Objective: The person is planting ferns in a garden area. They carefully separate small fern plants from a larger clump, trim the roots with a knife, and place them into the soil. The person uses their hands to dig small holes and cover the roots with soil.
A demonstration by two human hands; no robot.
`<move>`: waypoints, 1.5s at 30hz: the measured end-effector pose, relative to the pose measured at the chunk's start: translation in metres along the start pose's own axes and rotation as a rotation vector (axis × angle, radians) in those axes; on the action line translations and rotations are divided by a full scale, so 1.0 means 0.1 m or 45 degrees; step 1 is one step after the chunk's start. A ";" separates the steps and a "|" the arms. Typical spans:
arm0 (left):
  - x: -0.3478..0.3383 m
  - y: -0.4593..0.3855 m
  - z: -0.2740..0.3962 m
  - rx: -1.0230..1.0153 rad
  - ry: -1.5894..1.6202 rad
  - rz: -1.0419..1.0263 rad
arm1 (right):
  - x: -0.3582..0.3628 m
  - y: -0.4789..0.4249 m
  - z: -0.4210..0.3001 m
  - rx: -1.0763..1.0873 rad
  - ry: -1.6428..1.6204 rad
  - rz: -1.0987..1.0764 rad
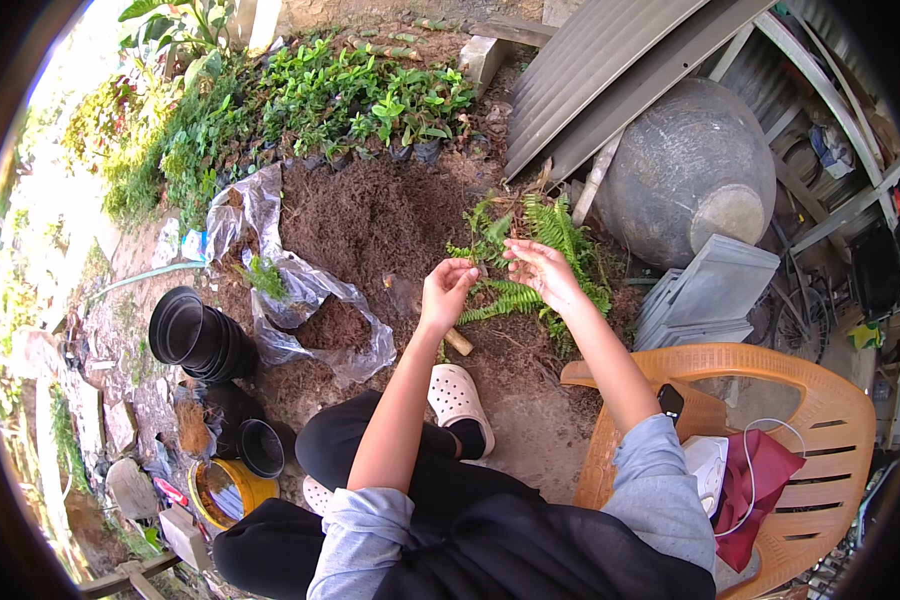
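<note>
My left hand is raised in front of me, thumb and fingertips together; a thin stem seems to be between them, though it is too small to be sure. Just to its right is my right hand, fingers apart and slightly curled, beside a small green leaf. Beneath and behind both hands spreads a green fern on the ground. Brown loose soil lies heaped beyond my left hand. A short wooden handle or stick rests on the ground below the hands.
Stacked black plastic pots, a clear plastic bag holding soil and a yellow bucket stand left. Bagged seedlings grow beyond the soil. At right are a big grey jar, grey tiles and an orange plastic chair.
</note>
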State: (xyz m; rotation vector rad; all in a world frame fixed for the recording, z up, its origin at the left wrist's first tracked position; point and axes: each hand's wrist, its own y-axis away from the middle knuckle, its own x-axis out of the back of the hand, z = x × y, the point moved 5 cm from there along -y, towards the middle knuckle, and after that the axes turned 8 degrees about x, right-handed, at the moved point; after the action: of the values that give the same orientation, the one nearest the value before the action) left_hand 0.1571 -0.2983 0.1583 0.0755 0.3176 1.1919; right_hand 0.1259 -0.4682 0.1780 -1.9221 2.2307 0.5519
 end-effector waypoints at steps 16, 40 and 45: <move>-0.01 -0.03 -0.07 0.062 0.086 -0.010 | -0.16 -0.03 -0.06 0.217 0.329 -0.239; -0.19 0.22 0.32 -0.442 -0.566 0.187 | -0.17 0.02 0.07 0.152 0.074 -0.097; -0.25 0.26 0.37 -0.517 -0.589 0.161 | -0.12 0.02 0.11 0.138 -0.007 -0.034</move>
State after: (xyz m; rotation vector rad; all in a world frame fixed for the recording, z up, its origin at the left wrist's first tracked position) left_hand 0.1357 -0.3075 0.2047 0.0156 -0.3406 1.3040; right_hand 0.1243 -0.4525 0.1722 -1.8919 2.1808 0.4227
